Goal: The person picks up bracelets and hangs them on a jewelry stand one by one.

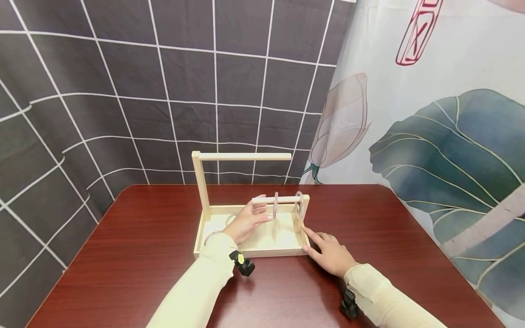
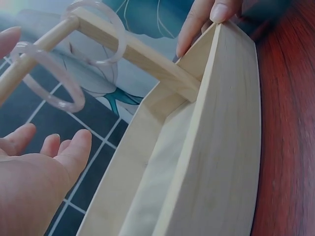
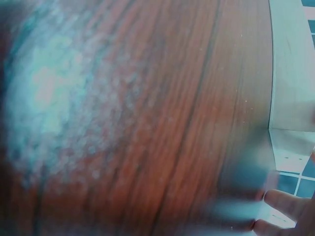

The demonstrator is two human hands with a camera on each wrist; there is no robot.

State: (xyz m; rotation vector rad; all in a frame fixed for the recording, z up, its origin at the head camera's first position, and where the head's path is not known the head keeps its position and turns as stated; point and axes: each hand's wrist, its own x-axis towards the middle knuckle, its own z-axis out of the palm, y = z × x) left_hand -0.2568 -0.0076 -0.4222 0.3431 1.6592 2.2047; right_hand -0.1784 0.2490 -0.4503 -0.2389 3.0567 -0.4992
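Observation:
A pale wooden tray [image 1: 266, 252] carries two posts, each with a horizontal rod. Two pinkish, translucent rings hang on the lower rod [image 1: 262, 200]: one ring [image 1: 275, 206] partway along, the other ring [image 1: 297, 210] by the post. My left hand [image 1: 244, 224] reaches over the tray beside the nearer ring [image 2: 51, 78]; in the left wrist view its fingers [image 2: 74, 152] are spread, with a gap below that ring. My right hand [image 1: 331, 256] touches the tray's right end with extended fingers. Another ring [image 1: 212, 235] lies at the tray's left, partly hidden by my left arm.
A higher rod [image 1: 246, 156] on the tall left post [image 1: 201, 187] carries no ring. The tray stands on a reddish-brown table [image 1: 143, 241]. Behind are a dark gridded cloth [image 1: 184, 91] and a white cloth with plant prints [image 1: 381, 91].

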